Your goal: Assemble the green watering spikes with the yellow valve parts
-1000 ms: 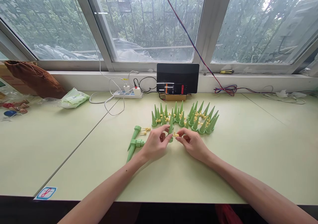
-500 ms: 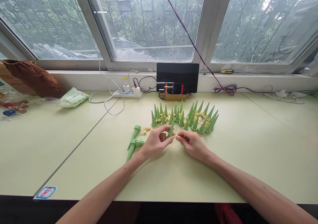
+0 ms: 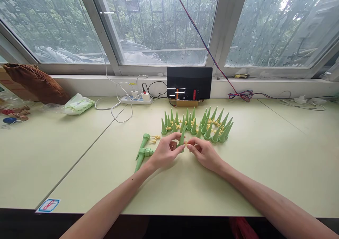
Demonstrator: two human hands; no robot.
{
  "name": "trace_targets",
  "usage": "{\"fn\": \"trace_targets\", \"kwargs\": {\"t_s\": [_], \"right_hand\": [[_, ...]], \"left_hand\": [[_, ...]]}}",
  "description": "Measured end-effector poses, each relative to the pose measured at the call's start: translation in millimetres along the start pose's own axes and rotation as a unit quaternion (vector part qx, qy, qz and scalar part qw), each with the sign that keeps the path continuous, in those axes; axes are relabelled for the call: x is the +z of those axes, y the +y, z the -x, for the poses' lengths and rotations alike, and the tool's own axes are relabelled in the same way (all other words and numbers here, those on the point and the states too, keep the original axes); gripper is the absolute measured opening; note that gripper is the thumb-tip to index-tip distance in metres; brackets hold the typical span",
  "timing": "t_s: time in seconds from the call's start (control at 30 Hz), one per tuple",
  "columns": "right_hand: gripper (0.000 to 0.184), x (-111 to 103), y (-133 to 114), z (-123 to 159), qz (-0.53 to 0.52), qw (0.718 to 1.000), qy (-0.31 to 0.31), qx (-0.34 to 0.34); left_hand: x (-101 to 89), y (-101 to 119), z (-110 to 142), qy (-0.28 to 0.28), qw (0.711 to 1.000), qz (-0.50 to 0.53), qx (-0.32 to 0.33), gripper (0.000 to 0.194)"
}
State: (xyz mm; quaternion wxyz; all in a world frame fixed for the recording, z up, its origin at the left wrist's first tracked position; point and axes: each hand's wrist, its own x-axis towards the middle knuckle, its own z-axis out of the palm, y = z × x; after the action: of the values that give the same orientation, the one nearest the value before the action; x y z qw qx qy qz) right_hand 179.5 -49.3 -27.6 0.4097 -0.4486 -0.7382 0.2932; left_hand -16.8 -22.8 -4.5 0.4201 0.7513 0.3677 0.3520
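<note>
My left hand (image 3: 164,154) is closed around the base of a green plastic cone (image 3: 182,139), which points up and away from me. My right hand (image 3: 204,153) pinches a small yellow part (image 3: 186,143) and presses it against the side of that cone. Just behind my hands stands a cluster of several upright green cones (image 3: 196,125) with small yellow parts scattered among them. Left of my left hand lie two long green spikes (image 3: 142,151) and a few loose yellow parts (image 3: 154,138).
A black screen with a phone (image 3: 189,87) leans against the window sill behind the cones. A white power strip with cables (image 3: 135,98) lies at the back left, a green packet (image 3: 78,104) and a brown bag (image 3: 37,84) farther left. Cables (image 3: 302,101) trail along the right sill.
The cone in my left hand has tilted slightly and both hands have drawn a little closer together. My right hand has brought the yellow part up against the cone.
</note>
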Motion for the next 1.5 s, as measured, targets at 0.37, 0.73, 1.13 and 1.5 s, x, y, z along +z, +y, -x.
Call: {"fn": "trace_targets", "kwargs": {"t_s": [0.37,0.73,1.13,1.5], "right_hand": [[0.014,2,3,0,-0.024,1.0,0.007,-0.006],[0.017,1,3,-1,-0.031,0.999,0.006,-0.007],[0.018,1,3,-1,-0.034,0.999,0.011,0.006],[0.036,3,11,-5,0.015,0.995,0.078,0.051]], "left_hand": [[0.8,0,0,-0.007,1.0,-0.02,-0.014,0.024],[1.7,-2,2,-0.001,0.998,-0.067,0.018,0.018],[2.9,-13,0,0.045,0.987,-0.12,0.096,0.022],[-0.6,-14,-5,0.081,0.987,-0.131,0.045,0.012]]}}
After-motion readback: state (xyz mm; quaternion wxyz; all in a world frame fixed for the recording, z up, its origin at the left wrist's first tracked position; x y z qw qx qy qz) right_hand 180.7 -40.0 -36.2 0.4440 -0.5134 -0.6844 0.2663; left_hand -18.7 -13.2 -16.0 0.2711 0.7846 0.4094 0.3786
